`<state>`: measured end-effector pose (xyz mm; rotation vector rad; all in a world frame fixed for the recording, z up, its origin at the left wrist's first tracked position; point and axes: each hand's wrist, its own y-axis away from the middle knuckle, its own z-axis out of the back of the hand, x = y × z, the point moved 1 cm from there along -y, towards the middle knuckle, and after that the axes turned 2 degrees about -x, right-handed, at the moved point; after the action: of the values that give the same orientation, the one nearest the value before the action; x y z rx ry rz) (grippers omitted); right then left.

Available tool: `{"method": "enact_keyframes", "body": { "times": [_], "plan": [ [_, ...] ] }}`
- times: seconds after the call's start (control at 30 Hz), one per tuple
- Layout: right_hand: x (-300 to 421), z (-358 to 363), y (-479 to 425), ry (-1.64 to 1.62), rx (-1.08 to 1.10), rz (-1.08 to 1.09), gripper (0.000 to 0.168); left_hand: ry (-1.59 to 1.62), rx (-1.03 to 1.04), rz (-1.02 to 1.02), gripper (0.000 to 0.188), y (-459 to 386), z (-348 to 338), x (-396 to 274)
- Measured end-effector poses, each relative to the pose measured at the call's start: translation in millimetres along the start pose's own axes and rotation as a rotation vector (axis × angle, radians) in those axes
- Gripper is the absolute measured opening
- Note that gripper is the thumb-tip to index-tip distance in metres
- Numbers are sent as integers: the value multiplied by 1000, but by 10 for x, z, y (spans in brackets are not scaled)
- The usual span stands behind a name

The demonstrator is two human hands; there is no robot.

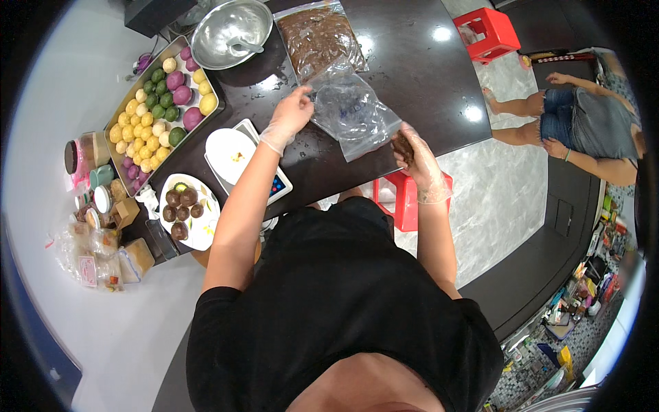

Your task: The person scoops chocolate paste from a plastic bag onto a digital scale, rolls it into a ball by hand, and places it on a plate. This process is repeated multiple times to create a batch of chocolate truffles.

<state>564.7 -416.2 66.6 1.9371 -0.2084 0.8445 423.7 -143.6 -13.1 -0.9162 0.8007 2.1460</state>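
Note:
Both my hands wear thin clear gloves. A clear zip bag (355, 116) bearing handwriting spreads between them over the dark table. My left hand (292, 114) pinches the bag's left edge. In my right hand (421, 162) is a lump of brown paste (403, 148), partly hidden by the fingers, and the bag's right corner touches that hand near the thumb. Just beyond, a flat bag of brown paste (322, 41) lies on the table, its near end covered by the clear bag. Left of my left forearm, a white plate (229, 154) with brown crumbs sits on a digital scale (280, 190).
A metal tray (220, 98) holds several coloured balls. Near it are a steel bowl (221, 31) with a spoon and a plate (198, 229) of brown balls. Jars and bags crowd the left. Red stools (406, 206) and another person (582, 118) are at the right.

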Motion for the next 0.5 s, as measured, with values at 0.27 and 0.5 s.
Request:
{"method": "enact_keyframes", "body": {
  "times": [0.27,0.5],
  "plan": [
    [-275,-1290,117,404,60,861,33,1678,560,598,55,928,-16,-815],
    [-474,-2005,333,1315,49,1383,45,1762,-72,401,31,1222,423,-613]
  ]
}}
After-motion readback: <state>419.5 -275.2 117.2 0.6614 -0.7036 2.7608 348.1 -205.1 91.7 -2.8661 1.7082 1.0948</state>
